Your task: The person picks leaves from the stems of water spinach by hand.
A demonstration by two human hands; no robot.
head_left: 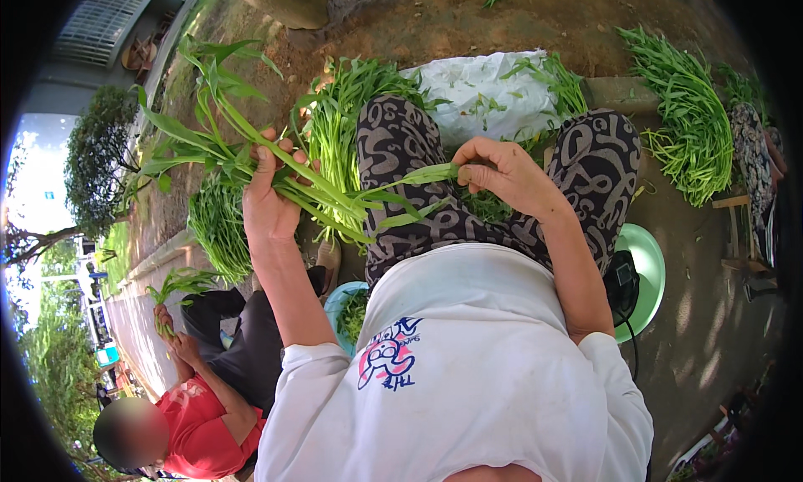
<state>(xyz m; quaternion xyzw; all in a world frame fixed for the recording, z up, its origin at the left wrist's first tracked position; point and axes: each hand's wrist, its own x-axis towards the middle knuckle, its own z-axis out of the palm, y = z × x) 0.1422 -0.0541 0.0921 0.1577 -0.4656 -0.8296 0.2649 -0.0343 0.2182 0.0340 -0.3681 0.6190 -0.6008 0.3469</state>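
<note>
My left hand point(272, 193) is closed round a bunch of water spinach point(226, 105), its long pale-green stems slanting down to the right and its leaves fanning out up and to the left. My right hand point(512, 181) pinches the tip of a green leaf point(428, 175) over my lap, between my knees. The leaf stretches from those fingers back towards the stems in my left hand. Just beyond my left hand, a thick pile of water spinach point(335, 139) leans beside my patterned trouser leg point(400, 139).
A white plastic sheet point(477, 80) with loose leaves lies ahead of my knees. More greens are heaped at right point(690, 114) and left point(219, 223). A light-blue basin point(335, 302) and a green basin point(648, 281) flank me. A person in red point(209, 415) holds greens at lower left.
</note>
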